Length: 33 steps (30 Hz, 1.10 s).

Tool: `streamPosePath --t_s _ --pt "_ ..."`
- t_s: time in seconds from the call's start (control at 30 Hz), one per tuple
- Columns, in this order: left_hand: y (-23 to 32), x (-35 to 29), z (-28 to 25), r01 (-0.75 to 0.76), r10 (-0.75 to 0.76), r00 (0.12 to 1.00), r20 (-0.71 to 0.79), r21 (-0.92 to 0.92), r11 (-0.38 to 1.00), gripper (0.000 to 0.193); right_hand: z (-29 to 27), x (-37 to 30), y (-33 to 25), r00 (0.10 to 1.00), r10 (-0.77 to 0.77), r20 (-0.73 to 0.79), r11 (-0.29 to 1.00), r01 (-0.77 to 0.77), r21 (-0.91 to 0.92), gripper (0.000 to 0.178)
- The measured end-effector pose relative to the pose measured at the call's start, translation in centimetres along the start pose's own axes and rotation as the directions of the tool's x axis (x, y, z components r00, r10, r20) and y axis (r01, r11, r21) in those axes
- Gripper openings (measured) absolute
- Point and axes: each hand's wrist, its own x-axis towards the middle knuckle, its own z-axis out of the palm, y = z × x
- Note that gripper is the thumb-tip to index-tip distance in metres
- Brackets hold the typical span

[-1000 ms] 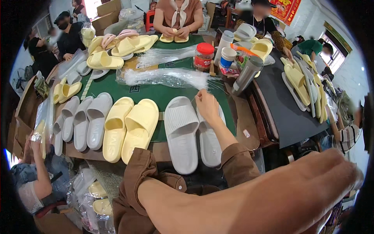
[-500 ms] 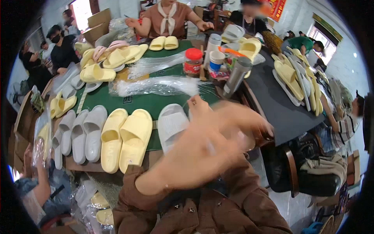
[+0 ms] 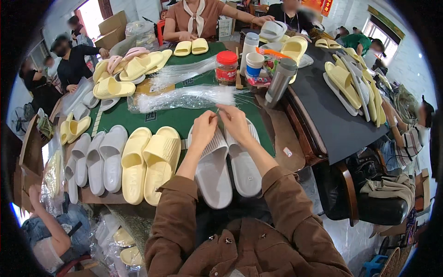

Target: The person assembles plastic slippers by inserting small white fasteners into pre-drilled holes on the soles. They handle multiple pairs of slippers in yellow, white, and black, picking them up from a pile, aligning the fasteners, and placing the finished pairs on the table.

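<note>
Clock directions taken from the grey ribbed slides, 12 straight ahead of the wearer. Left slide [image 3: 215, 179] and right slide [image 3: 245, 170] lie side by side, soles down, at the near edge of the table [image 3: 121, 115]; their heels seem to overhang it. Left hand [image 3: 205, 128] and right hand [image 3: 233, 122] meet near 12, over the toe ends: left fingers drawn together at the tips; right thumb and index nearly meeting, grip not certain. Any strand between them is too fine to confirm. Risks, as judged: a hard tug could tip the overhanging heels toward the wearer; a slick filament could slip the fingertips; an elbow swung toward 1 might knock the steel flask [image 3: 280, 82]. Loose ends of the clear strand bundle [image 3: 191, 98], at 11, could snag a cuff. Materials: slides matte, apparently moulded foam, fluted straps, rounded heels; yellow slides [image 3: 134, 177], at 9, similar; strands glossy, hair-thin; flask brushed, cylindrical; red-lidded jar [image 3: 226, 68], near 12, smooth, transparent-walled.
</note>
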Motion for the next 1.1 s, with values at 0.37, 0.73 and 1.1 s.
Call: streamPosePath --t_s 0.37,0.73,1.1 --pt "-0.4 -0.6 0.7 -0.102 0.11 0.985 -0.134 0.068 0.992 0.019 0.4 -0.3 1.0 0.987 0.16 -0.021 0.982 -0.157 0.106 0.014" --pt "-0.8 -0.8 0.8 -0.08 0.079 0.989 -0.127 -0.003 0.997 0.019 0.7 -1.0 1.5 0.935 0.354 0.023 0.811 -0.32 0.489 0.012" --pt "-0.5 -1.3 1.0 -0.15 0.159 0.974 -0.158 0.072 0.986 0.017 0.5 -1.2 1.0 0.911 0.377 0.169 0.827 -0.413 0.38 0.011"
